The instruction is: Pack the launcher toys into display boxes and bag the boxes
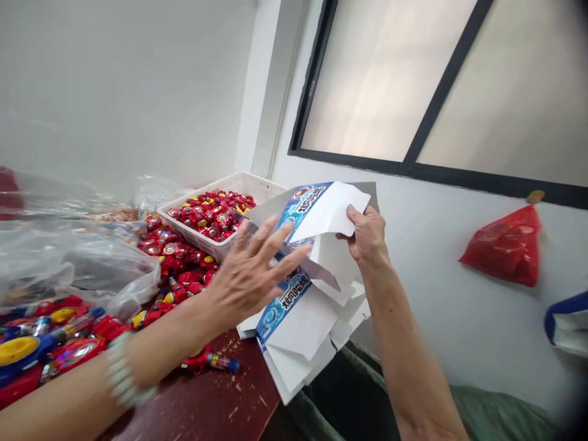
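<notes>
My right hand (pixel 367 231) pinches the white flap of a printed cardboard sheet (pixel 316 211) with a blue strip and lettering. Its fingers are closed on the edge, and the sheet is lifted above a stack of similar cards (pixel 301 324). The stack lies at the table's right edge, partly past it. My left hand (pixel 252 269) is spread, palm down, beside the lifted sheet and over the stack's left side; nothing shows in its fingers. A pale bead bracelet (pixel 122 370) circles the left wrist.
A white basket (pixel 271 191) holds many red toys. More red, blue and yellow toys (pixel 184 263) pile on the dark red table (pixel 206 407). Clear plastic bags (pixel 105 257) lie left. A red bag (pixel 508 245) hangs on the wall below a window. Green fabric (pixel 500 413) is at lower right.
</notes>
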`<state>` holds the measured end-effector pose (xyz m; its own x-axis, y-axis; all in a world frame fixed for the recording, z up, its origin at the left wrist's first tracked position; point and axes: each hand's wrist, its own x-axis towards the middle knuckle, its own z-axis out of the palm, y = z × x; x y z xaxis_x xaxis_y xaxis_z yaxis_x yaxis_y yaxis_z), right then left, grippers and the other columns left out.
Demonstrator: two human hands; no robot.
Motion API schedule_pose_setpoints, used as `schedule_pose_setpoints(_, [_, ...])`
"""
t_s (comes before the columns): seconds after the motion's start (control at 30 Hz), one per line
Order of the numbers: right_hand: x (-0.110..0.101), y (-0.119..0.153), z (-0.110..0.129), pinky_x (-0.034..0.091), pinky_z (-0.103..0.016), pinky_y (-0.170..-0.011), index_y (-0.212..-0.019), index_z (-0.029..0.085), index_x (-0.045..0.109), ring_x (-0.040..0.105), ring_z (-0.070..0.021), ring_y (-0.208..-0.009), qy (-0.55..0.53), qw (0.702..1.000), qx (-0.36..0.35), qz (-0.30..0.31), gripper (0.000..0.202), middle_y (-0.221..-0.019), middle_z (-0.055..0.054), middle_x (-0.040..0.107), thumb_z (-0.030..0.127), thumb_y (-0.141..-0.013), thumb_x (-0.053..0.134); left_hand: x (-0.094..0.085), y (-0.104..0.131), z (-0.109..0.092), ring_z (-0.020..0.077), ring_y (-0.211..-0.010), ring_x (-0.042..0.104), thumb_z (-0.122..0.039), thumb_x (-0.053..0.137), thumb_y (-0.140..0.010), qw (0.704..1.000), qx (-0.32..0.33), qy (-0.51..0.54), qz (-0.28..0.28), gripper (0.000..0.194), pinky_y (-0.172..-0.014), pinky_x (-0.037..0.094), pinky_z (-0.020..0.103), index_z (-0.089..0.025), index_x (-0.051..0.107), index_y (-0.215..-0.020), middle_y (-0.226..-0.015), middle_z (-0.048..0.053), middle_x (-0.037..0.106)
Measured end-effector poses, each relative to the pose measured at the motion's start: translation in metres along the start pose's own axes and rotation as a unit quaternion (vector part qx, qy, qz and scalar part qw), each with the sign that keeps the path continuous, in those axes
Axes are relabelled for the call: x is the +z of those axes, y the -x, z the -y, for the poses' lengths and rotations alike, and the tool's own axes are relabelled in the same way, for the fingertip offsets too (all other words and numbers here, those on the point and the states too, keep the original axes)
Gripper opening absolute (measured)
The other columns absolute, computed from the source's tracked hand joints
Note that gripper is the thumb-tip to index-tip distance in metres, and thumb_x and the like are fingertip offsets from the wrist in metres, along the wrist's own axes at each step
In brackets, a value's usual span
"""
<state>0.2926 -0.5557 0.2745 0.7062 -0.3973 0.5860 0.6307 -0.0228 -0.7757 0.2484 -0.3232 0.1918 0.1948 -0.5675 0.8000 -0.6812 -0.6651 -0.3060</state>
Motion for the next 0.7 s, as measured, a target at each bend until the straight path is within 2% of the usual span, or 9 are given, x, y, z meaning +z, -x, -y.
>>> schedule_pose_setpoints(0.03, [-0.001, 0.002, -0.001, 0.042, -0.018, -0.032, -0.092, 0.014, 0.057, 0.052, -0.0097, -0.044, -0.001, 1.0, 0.002, 0.008, 0.025, -0.063, 0.003, 0.059, 0.025, -0.071, 0.066, 0.015, -0.021, -0.005, 0.0408, -0.14, 0.02, -0.036, 0.074, -0.073, 1.0, -0.005, 0.011, 0.008, 0.074, -0.107, 0.019, 0.066, -0.033, 0.041, -0.138, -0.15, 0.013, 0.027])
schedule_pose_setpoints(0.13, [-0.012, 0.004, -0.003, 0.047, -0.021, -0.037, -0.093, 0.015, 0.056, 0.053, -0.01, -0.045, 0.004, 1.0, 0.013, 0.022, 0.025, -0.065, 0.003, 0.059, 0.026, -0.073, 0.067, 0.051, -0.06, -0.014, 0.0409, -0.137, 0.022, -0.029, 0.072, -0.074, 0.997, 0.027, 0.052, 0.056, 0.03, -0.105, 0.02, 0.067, -0.026, 0.068, -0.103, -0.145, 0.012, 0.031])
schedule_pose_setpoints(0.27, [-0.04, 0.04, 0.006, 0.056, -0.028, -0.049, -0.103, 0.016, 0.058, 0.063, -0.0144, -0.061, 0.071, 0.996, 0.034, 0.042, 0.028, -0.09, -0.005, 0.065, 0.032, -0.082, 0.063, 0.074, -0.064, -0.009, 0.0336, -0.116, 0.046, -0.03, 0.067, -0.079, 0.991, -0.033, 0.08, 0.102, 0.015, -0.092, 0.041, 0.05, -0.017, 0.071, -0.085, -0.132, 0.015, 0.042])
schedule_pose_setpoints(0.3, [-0.047, 0.06, 0.008, 0.058, -0.031, -0.057, -0.11, 0.018, 0.057, 0.066, -0.0168, -0.072, 0.109, 0.993, 0.005, 0.041, 0.03, -0.102, -0.008, 0.064, 0.035, -0.086, 0.06, 0.076, -0.061, -0.006, 0.03, -0.107, 0.051, -0.03, 0.065, -0.08, 0.989, -0.048, 0.082, 0.112, 0.017, -0.087, 0.044, 0.046, -0.016, 0.071, -0.087, -0.13, 0.015, 0.044])
schedule_pose_setpoints(0.4, [-0.059, 0.131, 0.0, 0.057, -0.041, -0.079, -0.131, 0.03, 0.046, 0.063, -0.0219, -0.102, 0.207, 0.94, -0.265, -0.061, 0.039, -0.127, -0.008, 0.054, 0.024, -0.092, 0.048, 0.083, -0.057, -0.003, 0.0222, -0.091, 0.055, -0.029, 0.061, -0.083, 0.985, -0.068, 0.081, 0.138, 0.018, -0.076, 0.046, 0.038, -0.016, 0.07, -0.092, -0.128, 0.011, 0.048])
schedule_pose_setpoints(0.5, [-0.052, 0.174, -0.046, 0.057, -0.035, -0.071, -0.114, 0.029, 0.06, 0.066, -0.0203, -0.084, 0.288, 0.899, -0.286, 0.167, 0.033, -0.092, -0.004, 0.067, 0.015, -0.089, 0.045, 0.09, -0.06, -0.01, 0.0209, -0.086, 0.056, -0.027, 0.058, -0.084, 0.983, -0.06, 0.078, 0.157, 0.018, -0.072, 0.044, 0.035, -0.019, 0.069, -0.096, -0.121, 0.007, 0.056])
schedule_pose_setpoints(0.53, [-0.048, 0.177, -0.07, 0.056, -0.033, -0.073, -0.112, 0.025, 0.061, 0.066, -0.0195, -0.084, 0.353, 0.858, -0.248, 0.28, 0.032, -0.091, -0.006, 0.068, 0.016, -0.089, 0.04, 0.093, -0.061, -0.014, 0.021, -0.086, 0.056, -0.025, 0.056, -0.085, 0.982, -0.056, 0.077, 0.162, 0.018, -0.071, 0.043, 0.035, -0.019, 0.068, -0.097, -0.118, 0.006, 0.058])
schedule_pose_setpoints(0.57, [-0.044, 0.175, -0.095, 0.053, -0.034, -0.082, -0.107, 0.023, 0.063, 0.064, -0.02, -0.093, 0.449, 0.809, -0.186, 0.33, 0.032, -0.098, -0.007, 0.068, 0.016, -0.09, 0.037, 0.095, -0.062, -0.019, 0.021, -0.085, 0.057, -0.024, 0.054, -0.086, 0.982, -0.051, 0.076, 0.166, 0.018, -0.07, 0.043, 0.035, -0.02, 0.067, -0.098, -0.115, 0.006, 0.06])
schedule_pose_setpoints(0.7, [-0.046, 0.158, -0.188, 0.034, -0.059, -0.101, -0.122, 0.006, 0.058, 0.047, -0.0378, -0.123, 0.569, 0.768, -0.086, 0.281, 0.041, -0.128, -0.025, 0.056, 0.023, -0.087, 0.045, 0.109, -0.056, -0.042, 0.0188, -0.078, 0.057, -0.015, 0.051, -0.086, 0.975, -0.022, 0.079, 0.206, 0.014, -0.062, 0.04, 0.031, -0.017, 0.066, -0.086, -0.096, 0.007, 0.064])
